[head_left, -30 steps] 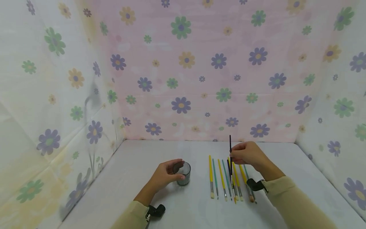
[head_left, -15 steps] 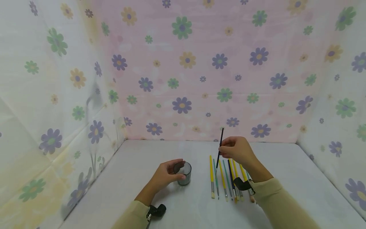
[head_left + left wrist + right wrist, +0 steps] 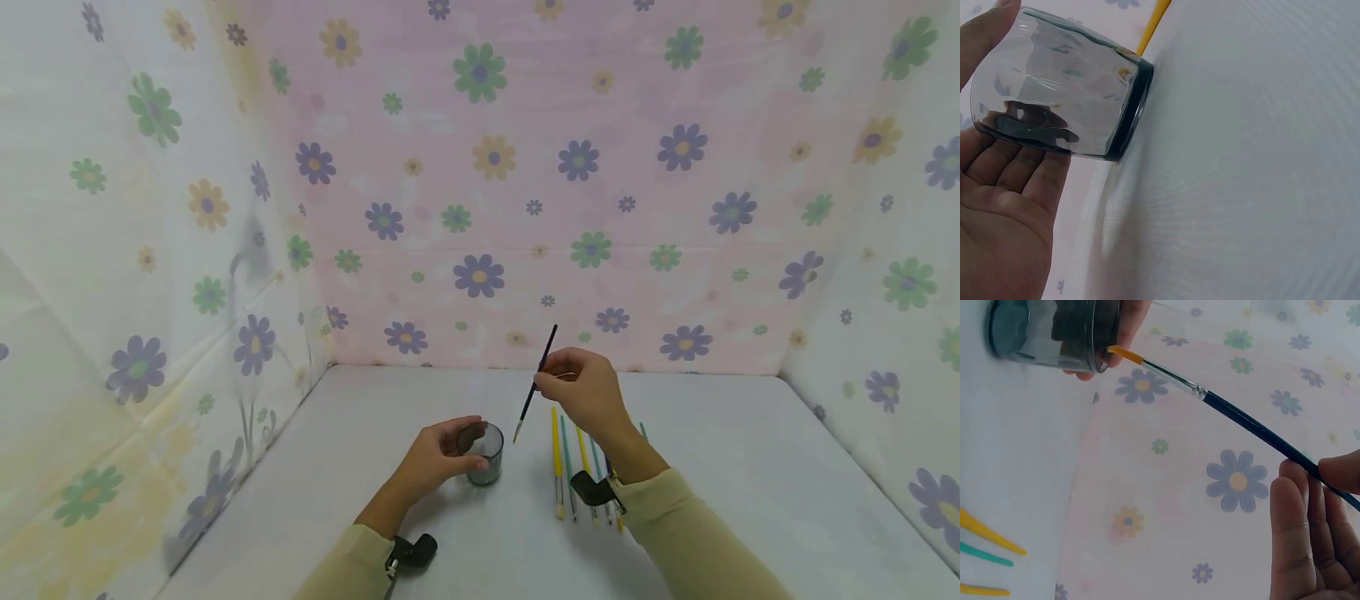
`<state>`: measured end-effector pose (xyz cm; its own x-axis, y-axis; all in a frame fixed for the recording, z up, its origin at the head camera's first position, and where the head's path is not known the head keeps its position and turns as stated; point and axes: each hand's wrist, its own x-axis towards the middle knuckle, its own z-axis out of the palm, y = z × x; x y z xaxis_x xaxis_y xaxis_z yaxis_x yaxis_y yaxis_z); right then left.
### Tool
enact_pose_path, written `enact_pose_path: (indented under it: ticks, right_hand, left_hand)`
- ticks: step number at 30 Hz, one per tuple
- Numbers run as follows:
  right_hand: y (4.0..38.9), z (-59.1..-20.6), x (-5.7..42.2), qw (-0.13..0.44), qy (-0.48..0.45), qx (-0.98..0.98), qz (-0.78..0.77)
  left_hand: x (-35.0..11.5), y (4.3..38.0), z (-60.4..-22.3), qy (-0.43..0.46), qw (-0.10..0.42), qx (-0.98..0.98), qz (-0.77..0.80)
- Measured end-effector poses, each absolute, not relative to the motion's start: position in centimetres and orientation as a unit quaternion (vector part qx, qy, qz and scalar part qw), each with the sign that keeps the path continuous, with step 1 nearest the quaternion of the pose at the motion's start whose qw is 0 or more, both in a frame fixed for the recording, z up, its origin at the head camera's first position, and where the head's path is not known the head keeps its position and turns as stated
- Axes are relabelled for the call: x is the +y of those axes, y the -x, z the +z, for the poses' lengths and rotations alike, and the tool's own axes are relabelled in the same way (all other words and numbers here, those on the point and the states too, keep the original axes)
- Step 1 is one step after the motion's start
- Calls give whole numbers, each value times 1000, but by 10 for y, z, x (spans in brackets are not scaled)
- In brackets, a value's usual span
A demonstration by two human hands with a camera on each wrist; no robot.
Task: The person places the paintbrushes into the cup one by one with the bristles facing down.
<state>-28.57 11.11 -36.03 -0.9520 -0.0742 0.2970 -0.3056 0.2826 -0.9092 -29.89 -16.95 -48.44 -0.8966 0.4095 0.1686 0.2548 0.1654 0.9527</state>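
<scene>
My left hand (image 3: 437,457) grips a smoky clear drinking glass (image 3: 487,467) that stands upright on the white table. In the left wrist view the thumb lies over one side of the glass (image 3: 1060,87) and the fingers curl behind the other. My right hand (image 3: 588,392) pinches a dark-handled paintbrush (image 3: 1260,428) between thumb and fingertips. The brush slants with its orange bristles down, to the right of the glass rim in the head view. In the right wrist view the bristles overlap the rim.
Several paintbrushes with yellow and teal handles, among them a yellow brush (image 3: 557,467), lie side by side on the table (image 3: 375,396), partly hidden under my right forearm. Flower-patterned sheets (image 3: 420,275) enclose the table at the back and sides.
My right hand has lifted the dark paintbrush from among the others and carried it left toward the glass, tilting it. My left hand has stayed on the glass.
</scene>
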Motion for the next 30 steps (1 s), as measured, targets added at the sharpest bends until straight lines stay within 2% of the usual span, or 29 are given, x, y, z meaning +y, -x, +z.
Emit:
enact_pose_path:
  ticks: [11,30]
  right_hand:
    - [289,-371,77,124,-131,-805,564]
    - [297,-405,52,61,-113,-821,557]
  left_hand:
    - [-169,299,-483,-227,62,756,610]
    - [-169,298,-481,-214,54,772,595]
